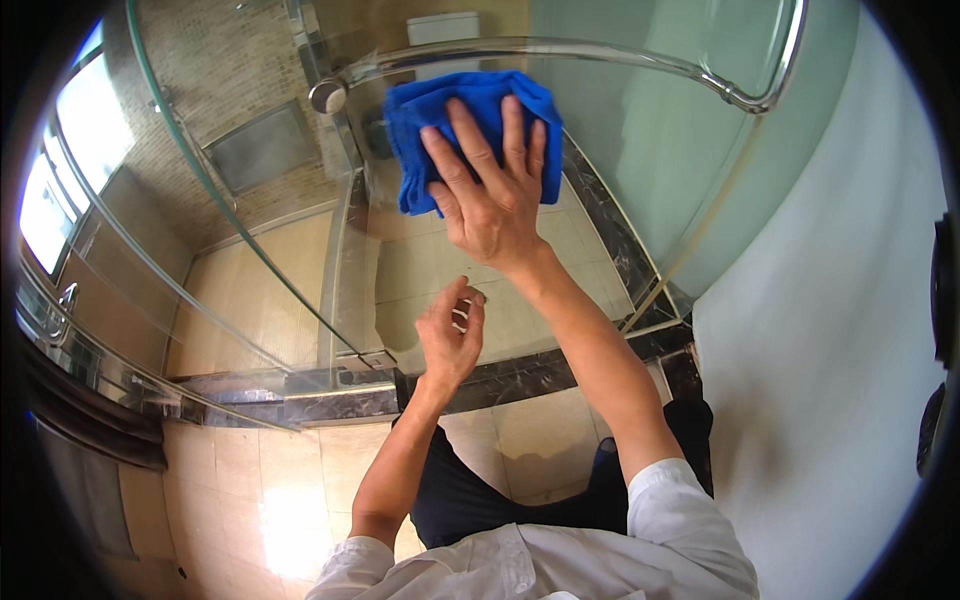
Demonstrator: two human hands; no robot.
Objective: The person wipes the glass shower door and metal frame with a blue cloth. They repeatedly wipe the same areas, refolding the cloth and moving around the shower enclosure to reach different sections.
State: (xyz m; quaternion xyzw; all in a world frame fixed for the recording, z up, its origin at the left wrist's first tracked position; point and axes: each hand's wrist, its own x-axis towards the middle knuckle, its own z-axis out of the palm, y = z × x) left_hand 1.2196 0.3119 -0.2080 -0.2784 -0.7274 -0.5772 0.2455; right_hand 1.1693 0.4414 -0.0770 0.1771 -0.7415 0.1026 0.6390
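My right hand [491, 187] lies with its fingers spread on a folded blue cloth [409, 161], pressing it flat against a clear glass shower panel. Just above the cloth runs a curved chrome rail [592, 51], with a round chrome fitting [328, 96] at its left end. Lower and to the left, my left hand [451, 330] is raised with its fingers curled and thumb near them; I see nothing held in it. Whether it touches the glass I cannot tell.
At the left a glass door [225, 217] stands with its edge towards me, a metal hinge [367, 360] at its foot. Dark marble sills [517, 379] edge the shower floor. A white wall [795, 315] rises at the right. A white toilet tank [442, 28] shows beyond the glass.
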